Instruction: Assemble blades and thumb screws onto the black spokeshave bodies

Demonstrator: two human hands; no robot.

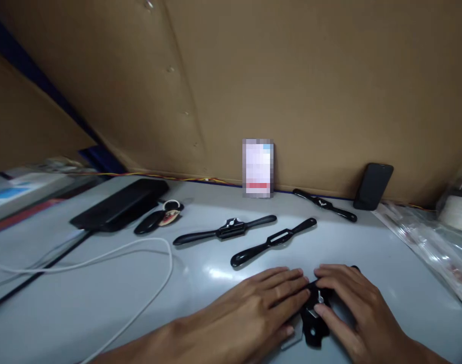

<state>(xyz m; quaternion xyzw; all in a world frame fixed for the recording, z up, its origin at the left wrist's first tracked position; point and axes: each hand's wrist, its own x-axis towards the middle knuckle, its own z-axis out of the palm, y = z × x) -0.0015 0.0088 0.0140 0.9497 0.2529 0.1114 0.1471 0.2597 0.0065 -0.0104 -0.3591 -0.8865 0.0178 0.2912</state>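
Note:
A black metal tool part with a small silver screw lies on the grey table near the front, between my hands. My left hand rests flat with fingers stretched out, its fingertips against the part's left side. A clear flat piece shows beneath its fingers. My right hand curls over the part from the right, thumb by the screw and fingers on its far end. Behind them lie a black two-handled tool with a slot, another with a silver piece, and a third.
A lit phone and a dark phone lean against the cardboard wall. At the left are a black box, a key fob and a white cable. Clear plastic packaging lies at the right.

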